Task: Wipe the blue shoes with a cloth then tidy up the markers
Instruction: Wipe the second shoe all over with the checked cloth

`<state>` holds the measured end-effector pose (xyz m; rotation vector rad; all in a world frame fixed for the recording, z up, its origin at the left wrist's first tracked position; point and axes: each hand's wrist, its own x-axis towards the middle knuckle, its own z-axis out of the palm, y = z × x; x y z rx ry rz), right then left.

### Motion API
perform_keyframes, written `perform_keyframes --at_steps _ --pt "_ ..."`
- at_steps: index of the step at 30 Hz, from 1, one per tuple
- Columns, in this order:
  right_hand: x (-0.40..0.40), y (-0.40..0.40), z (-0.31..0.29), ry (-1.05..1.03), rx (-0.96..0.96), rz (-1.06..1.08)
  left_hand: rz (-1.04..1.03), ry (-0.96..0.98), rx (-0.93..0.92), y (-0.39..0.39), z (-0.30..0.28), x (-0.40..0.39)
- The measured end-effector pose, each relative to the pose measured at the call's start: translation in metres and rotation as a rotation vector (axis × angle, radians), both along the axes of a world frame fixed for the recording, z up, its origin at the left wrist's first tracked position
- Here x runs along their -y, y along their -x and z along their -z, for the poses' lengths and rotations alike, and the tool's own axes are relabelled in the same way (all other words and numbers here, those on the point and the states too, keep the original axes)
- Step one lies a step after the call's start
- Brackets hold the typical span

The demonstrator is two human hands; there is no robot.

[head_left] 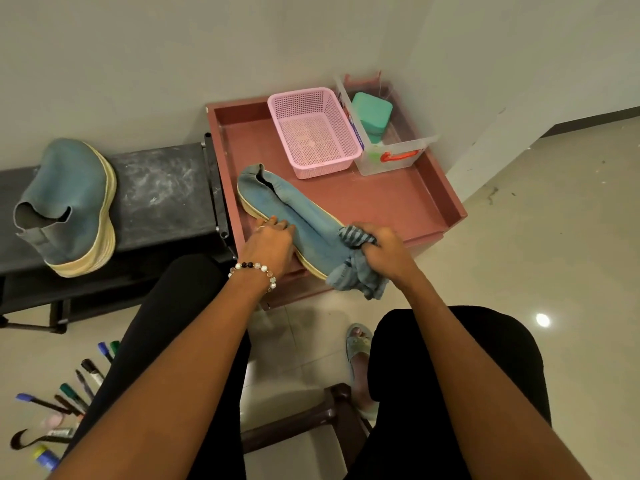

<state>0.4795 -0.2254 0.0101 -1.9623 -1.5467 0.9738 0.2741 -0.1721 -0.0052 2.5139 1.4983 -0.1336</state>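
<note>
My left hand (272,242) presses down on the side of a blue shoe (294,220), fingers curled over its edge near the pale sole to steady it. The shoe lies on its side across the front of a reddish tray (398,202), heel toward the wall and toe toward me. My right hand (382,249) is closed round a bunched blue striped cloth (360,271), holding it against the toe end of the shoe; loose folds of the cloth hang below my fist over the tray's front edge.

The second blue shoe (69,206) stands apart on the black table (162,199) to my left, its sole tipped toward the tray. At the back of the tray sit a pink basket (313,131) and, just beside it, a clear box (391,150) with a teal case (371,114) inside.

The markers (72,389) lie scattered on the floor by my left leg, well apart from the tray.
</note>
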Motion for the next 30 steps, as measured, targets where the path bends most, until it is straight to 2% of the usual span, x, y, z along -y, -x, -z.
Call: perform_keyframes --at_steps 2,5,7,10,11,14,16,17,20,23,25,30 --pt "-0.003 0.0 -0.008 -0.019 -0.001 0.123 -0.03 -0.042 0.025 0.003 0.0 0.002" --pt "-0.005 -0.002 -0.029 -0.179 0.028 0.328 -0.016 -0.107 0.061 0.006 0.005 0.002" --pt "-0.006 0.003 -0.044 -0.294 -0.009 0.35 0.007 -0.129 0.092 0.006 0.009 0.002" --pt "-0.015 0.03 -0.049 -0.305 -0.171 0.204 0.088 -0.153 0.089 0.005 0.003 0.004" --pt "-0.017 0.041 -0.044 -0.268 -0.139 0.114 0.111 -0.176 0.098 0.005 0.002 0.005" --pt "-0.018 0.068 -0.011 -0.166 0.194 -0.247 0.119 -0.232 0.13 0.003 -0.002 0.008" --pt "-0.014 0.076 0.011 -0.11 0.342 -0.404 0.073 -0.131 0.119 0.007 0.0 0.008" --pt "-0.012 0.076 0.017 -0.1 0.381 -0.455 0.05 -0.085 0.052 0.012 0.006 0.006" --pt "-0.012 0.069 0.016 -0.023 0.371 -0.478 0.019 0.05 -0.053 0.02 0.016 0.002" --pt "-0.007 0.066 0.011 0.013 0.359 -0.527 0.036 0.025 -0.091 0.018 0.018 0.003" --pt "-0.006 0.072 0.017 0.008 0.423 -0.564 0.051 0.012 -0.142 0.015 0.018 0.002" --pt "-0.052 0.096 0.025 0.052 0.482 -0.56 0.053 0.125 -0.162 0.017 0.011 -0.005"
